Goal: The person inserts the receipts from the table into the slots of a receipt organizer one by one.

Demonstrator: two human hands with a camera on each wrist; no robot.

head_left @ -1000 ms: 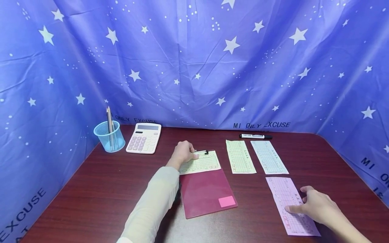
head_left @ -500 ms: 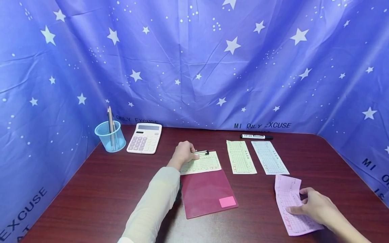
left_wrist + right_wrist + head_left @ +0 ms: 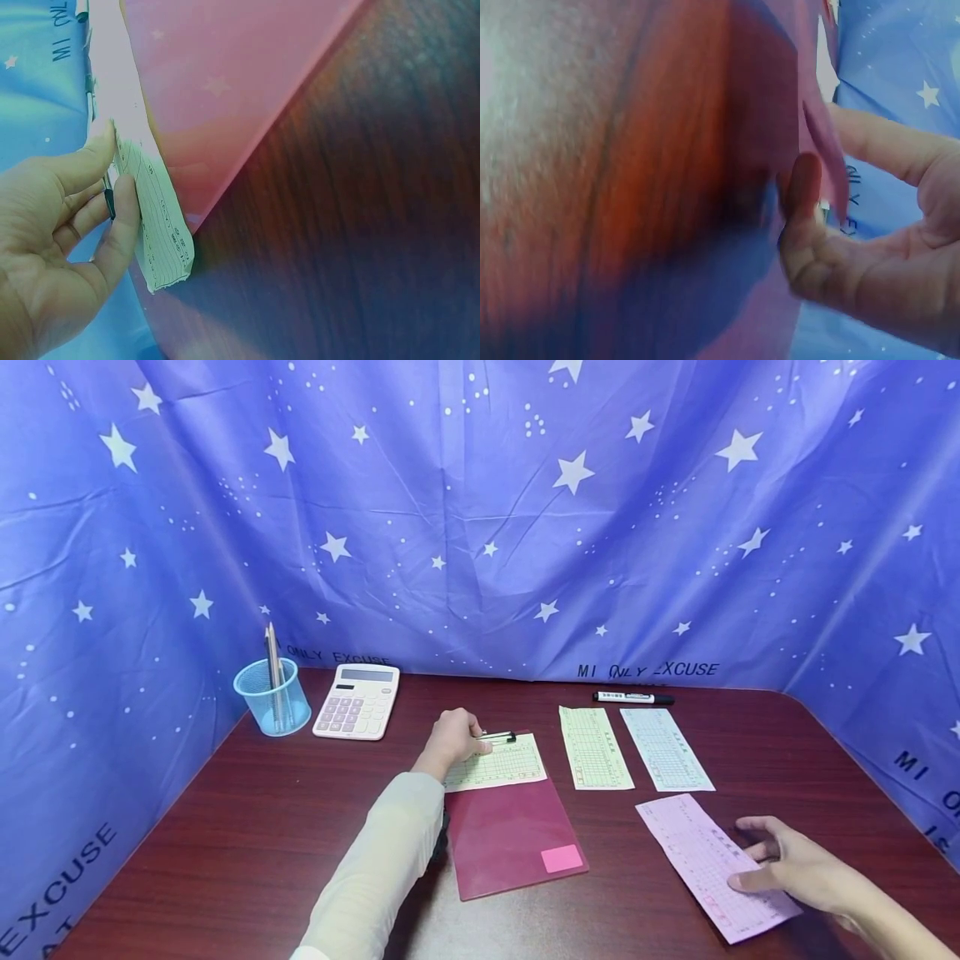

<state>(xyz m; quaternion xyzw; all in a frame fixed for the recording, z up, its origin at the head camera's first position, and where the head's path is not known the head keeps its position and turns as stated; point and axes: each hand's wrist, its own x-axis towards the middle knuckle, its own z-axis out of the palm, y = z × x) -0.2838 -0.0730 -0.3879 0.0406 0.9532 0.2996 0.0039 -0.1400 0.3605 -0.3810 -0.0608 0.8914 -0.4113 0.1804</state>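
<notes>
A dark red clipboard [image 3: 510, 835] lies at the table's middle with a pale green printed slip [image 3: 498, 764] across its top. My left hand [image 3: 453, 739] grips the clipboard's wire clip [image 3: 498, 737], its thumb over the slip's upper edge. In the left wrist view, my left hand [image 3: 67, 225] has its fingertips around the clip and against the green slip [image 3: 161, 232]. On the right, my right hand [image 3: 798, 868] holds the long edge of a pink printed slip [image 3: 708, 860]. The right wrist view shows the pink slip [image 3: 829, 161] between thumb and fingers of my right hand [image 3: 877, 247].
Beyond the pink slip lie another green slip [image 3: 596, 747] and a light blue slip [image 3: 666, 747]. A black-and-white marker [image 3: 633, 697] is behind them. At the back left stand a calculator [image 3: 356, 702] and a blue mesh cup [image 3: 273, 697] with pencils. Starry curtains enclose the table [image 3: 300, 827].
The pink slip bent upward, then straightened, and its far end swung left. My right hand has shifted slightly right. My left hand stays on the clip.
</notes>
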